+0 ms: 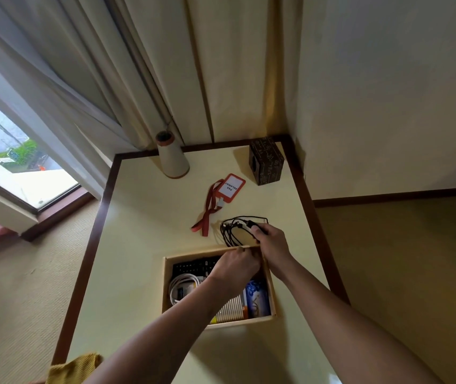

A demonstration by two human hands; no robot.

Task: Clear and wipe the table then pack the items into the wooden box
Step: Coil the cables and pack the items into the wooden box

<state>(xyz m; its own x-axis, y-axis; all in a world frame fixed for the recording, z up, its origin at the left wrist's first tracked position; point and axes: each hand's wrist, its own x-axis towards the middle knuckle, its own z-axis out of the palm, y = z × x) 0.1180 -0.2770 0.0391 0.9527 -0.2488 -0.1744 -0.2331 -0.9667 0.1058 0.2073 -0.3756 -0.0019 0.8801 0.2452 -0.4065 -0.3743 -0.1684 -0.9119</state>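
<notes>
An open wooden box (273, 286) sits on the cream table (138, 239). Inside lie a black remote (190, 267), a coiled white cable (182, 285), a blue packet (257, 297) and a ribbed flat item (231, 307). My right hand (272, 242) grips a bundle of black cables (235, 228) just beyond the box's far rim. My left hand (235, 268) reaches over the box's far end, fingers pinched near the cable's lower loops; what it holds is hidden. A red badge holder with lanyard (222, 198) lies farther back.
A cone-shaped white vase (172, 159) and a dark patterned tissue box (266, 160) stand at the table's back edge by the curtains. A yellow cloth (75, 368) hangs at the near left corner. A dark wooden border frames the table; carpet lies on both sides.
</notes>
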